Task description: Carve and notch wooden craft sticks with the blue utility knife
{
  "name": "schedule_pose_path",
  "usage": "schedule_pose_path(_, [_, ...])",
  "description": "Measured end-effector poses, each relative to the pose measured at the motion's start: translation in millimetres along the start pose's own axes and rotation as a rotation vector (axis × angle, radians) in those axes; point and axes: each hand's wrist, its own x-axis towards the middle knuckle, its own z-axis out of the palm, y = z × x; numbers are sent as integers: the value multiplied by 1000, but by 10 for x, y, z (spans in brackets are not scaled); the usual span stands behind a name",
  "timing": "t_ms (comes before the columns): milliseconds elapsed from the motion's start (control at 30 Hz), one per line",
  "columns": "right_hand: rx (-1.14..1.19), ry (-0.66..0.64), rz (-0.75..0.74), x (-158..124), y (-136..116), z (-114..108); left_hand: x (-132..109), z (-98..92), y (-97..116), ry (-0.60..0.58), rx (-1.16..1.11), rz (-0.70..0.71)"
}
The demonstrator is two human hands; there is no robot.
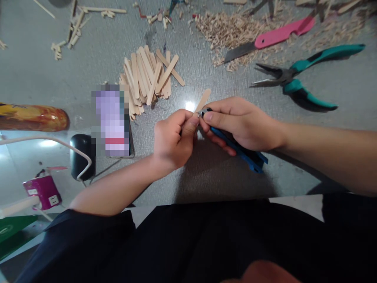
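Pinching the lower end of a flat wooden stick [204, 99] between thumb and curled fingers, the left hand [176, 137] was closed on it, and the stick slanted upward past the fingertips. Just beside it, the right hand [238, 124] was wrapped around a blue tool [250, 158], its thumb near the metal tip, which met or nearly met the stick; which of the two could not be told. Both hands were just above the grey table [167, 188]. Beyond them, up and to the left, lay a loose pile of similar sticks [142, 76], with a phone [113, 122] beside it and a black rounded object [81, 155] further left. Up and to the right lay teal-handled pliers [286, 76], and further off a pink-handled blade [282, 34] rested across wood shavings [224, 29].
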Motion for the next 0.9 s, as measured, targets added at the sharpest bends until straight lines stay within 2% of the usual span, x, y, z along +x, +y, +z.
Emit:
schedule_pose_path(433, [-43,107,-32,-19,25,64,22,54,11,81,29,-25])
schedule_pose_path(633, [-89,144,-53,-16,44,89,39,68,9,123,2,71])
schedule_pose_path(733, [-120,174,-50,-18,36,106,28,56,6,105,60,74])
schedule_pose_path(900, [-206,195,-61,-45,55,136,16,22,35,48,186,183])
